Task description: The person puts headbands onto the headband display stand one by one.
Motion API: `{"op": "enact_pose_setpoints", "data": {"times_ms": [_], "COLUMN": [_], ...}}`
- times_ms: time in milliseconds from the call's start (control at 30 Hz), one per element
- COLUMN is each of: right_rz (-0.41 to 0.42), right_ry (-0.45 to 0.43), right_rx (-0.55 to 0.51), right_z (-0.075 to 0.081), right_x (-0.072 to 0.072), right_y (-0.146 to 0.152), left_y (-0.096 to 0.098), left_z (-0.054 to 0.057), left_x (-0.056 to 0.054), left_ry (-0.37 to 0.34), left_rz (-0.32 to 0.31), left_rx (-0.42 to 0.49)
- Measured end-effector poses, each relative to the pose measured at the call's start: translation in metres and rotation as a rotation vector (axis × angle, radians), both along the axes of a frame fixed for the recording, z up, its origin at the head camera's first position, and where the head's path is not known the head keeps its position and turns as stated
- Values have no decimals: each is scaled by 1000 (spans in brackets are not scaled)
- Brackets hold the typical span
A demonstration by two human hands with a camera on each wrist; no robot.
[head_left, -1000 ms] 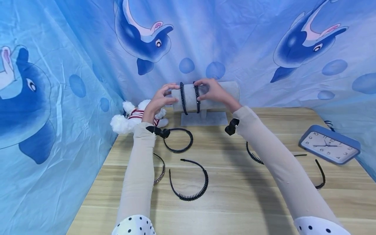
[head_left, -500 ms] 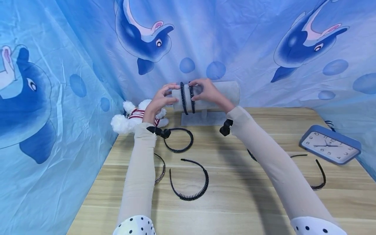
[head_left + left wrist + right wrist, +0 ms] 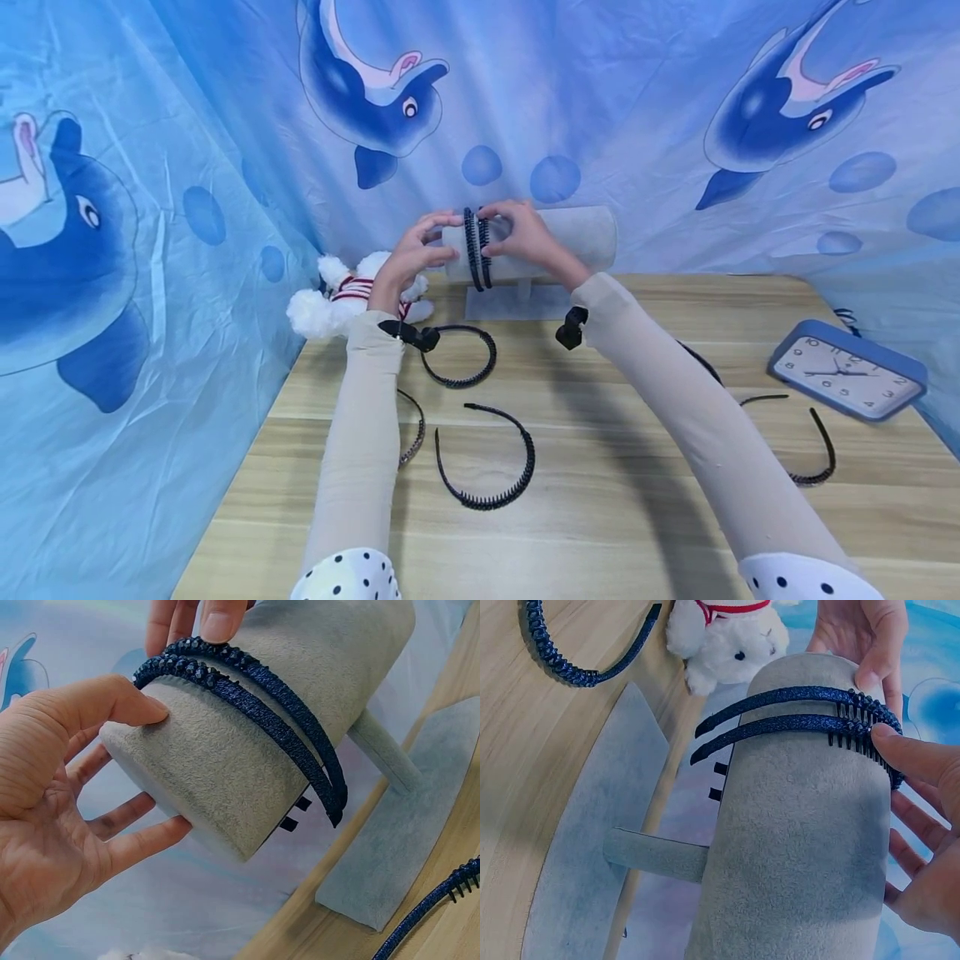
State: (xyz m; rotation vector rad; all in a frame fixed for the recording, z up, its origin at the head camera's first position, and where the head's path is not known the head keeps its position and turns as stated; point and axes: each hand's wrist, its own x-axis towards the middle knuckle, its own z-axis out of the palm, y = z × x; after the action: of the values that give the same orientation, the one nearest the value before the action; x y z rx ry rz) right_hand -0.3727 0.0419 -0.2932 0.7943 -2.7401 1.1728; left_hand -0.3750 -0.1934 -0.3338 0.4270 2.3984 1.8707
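Two dark beaded headbands with comb teeth sit side by side, close together, around the grey roll of a display stand (image 3: 577, 233). My right hand (image 3: 527, 235) pinches the right headband (image 3: 772, 731), with the thumb against its toothed part and fingers behind the roll. My left hand (image 3: 408, 254) holds the roll's left end, thumb on the grey surface just beside the left headband (image 3: 255, 720) and fingers spread around the far side. In the left wrist view only a few fingertips of the right hand show, at the top.
Several more headbands lie on the wooden table (image 3: 570, 517), including one headband (image 3: 487, 502) in front and another headband (image 3: 459, 383) behind it. A white plush toy (image 3: 322, 310) sits left of the stand. At the right is a blue clock (image 3: 847, 371). Dolphin-printed cloth hangs behind.
My right hand has slid the right headband leftward along the roll, narrowing the gap to the left headband. My left hand has stayed at the roll's end.
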Motion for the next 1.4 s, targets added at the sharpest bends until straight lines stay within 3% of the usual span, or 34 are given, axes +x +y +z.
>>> {"op": "enact_pose_setpoints", "data": {"times_ms": [200, 333, 533, 700, 800, 1033, 1400], "right_rz": [-11, 24, 82, 140, 207, 413, 585], "right_ry": [-11, -18, -46, -25, -8, 89, 20], "right_rx": [-5, -36, -82, -31, 12, 75, 186], "right_z": [-1, 0, 6, 9, 6, -24, -87], "right_x": [2, 2, 7, 18, 30, 65, 117], "right_y": [1, 4, 14, 27, 34, 46, 63], "left_y": [3, 4, 7, 4, 3, 3, 4], "left_z": [1, 5, 20, 9, 11, 22, 22], "left_x": [0, 1, 13, 5, 7, 17, 17], "left_ry": [-17, -43, -58, -39, -49, -48, -55], "left_rz": [-11, -23, -37, -29, -29, -35, -35], "left_rx": [14, 17, 10, 23, 15, -3, 3]}}
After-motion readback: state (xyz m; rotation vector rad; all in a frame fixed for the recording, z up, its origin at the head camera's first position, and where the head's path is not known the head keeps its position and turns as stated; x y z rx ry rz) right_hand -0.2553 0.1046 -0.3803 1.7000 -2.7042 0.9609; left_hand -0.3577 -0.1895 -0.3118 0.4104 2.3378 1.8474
